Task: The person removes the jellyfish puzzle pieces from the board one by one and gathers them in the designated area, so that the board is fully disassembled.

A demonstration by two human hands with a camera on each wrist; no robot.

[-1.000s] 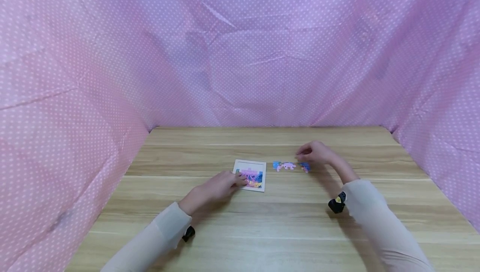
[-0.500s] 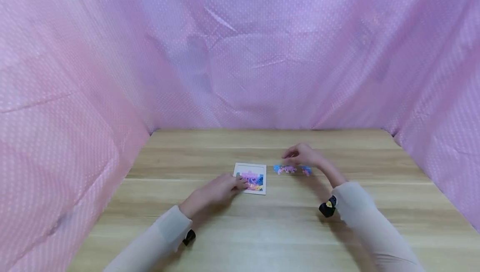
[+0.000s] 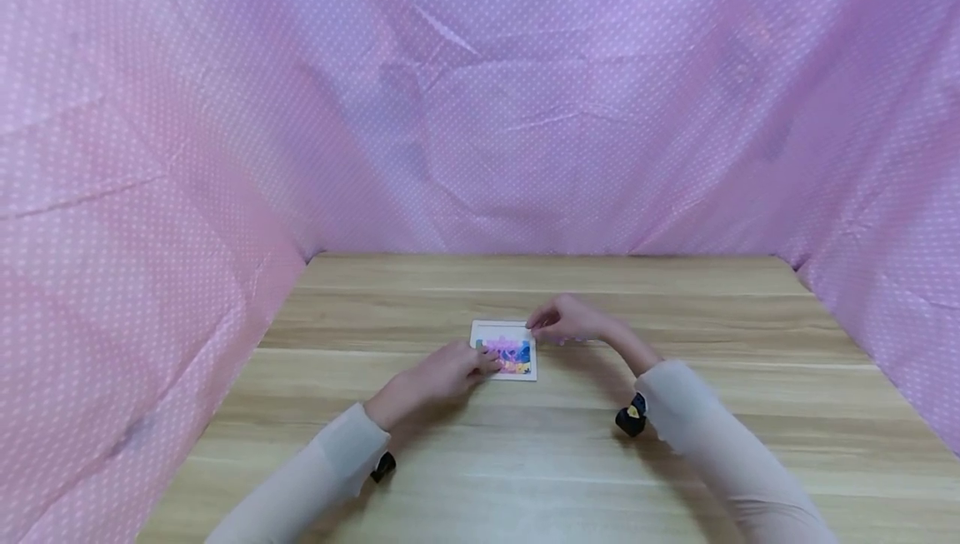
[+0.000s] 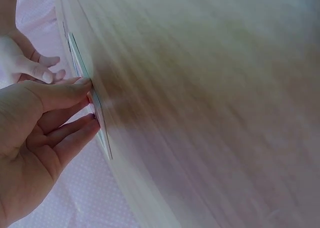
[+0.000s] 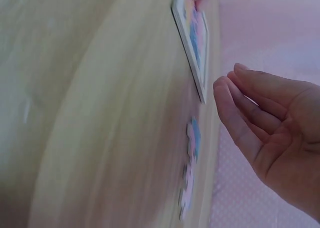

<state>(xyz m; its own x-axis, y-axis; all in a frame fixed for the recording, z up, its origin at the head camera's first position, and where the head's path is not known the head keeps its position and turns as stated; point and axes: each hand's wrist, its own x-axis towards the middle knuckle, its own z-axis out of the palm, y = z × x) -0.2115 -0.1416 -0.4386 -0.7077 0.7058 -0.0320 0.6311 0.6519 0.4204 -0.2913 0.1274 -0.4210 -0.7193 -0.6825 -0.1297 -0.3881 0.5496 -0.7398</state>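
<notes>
A small jigsaw tray point(image 3: 501, 330) with a pale border lies mid-table, pink, blue and yellow pieces filling its lower part and a bare strip along the far side. My left hand point(image 3: 453, 369) rests its fingertips on the picture at the tray's left; in the left wrist view its thumb and fingers touch the tray close together. My right hand point(image 3: 573, 317) hovers by the tray's far right corner. In the right wrist view, its thumb and fingers point(image 5: 235, 118) come near each other with nothing visible between them. Loose puzzle pieces point(image 5: 194, 138) lie below that hand, mostly covered in the head view.
The wood-grain table point(image 3: 480, 461) extends to a pink polka-dot curtain point(image 3: 495, 111) behind and at both sides. A black wrist camera point(image 3: 632, 416) sits under the right sleeve, another black wrist camera point(image 3: 384, 467) under the left.
My right hand has moved left from over the rightmost loose piece, past the others, to the tray's far right corner. The left hand stays on the tray.
</notes>
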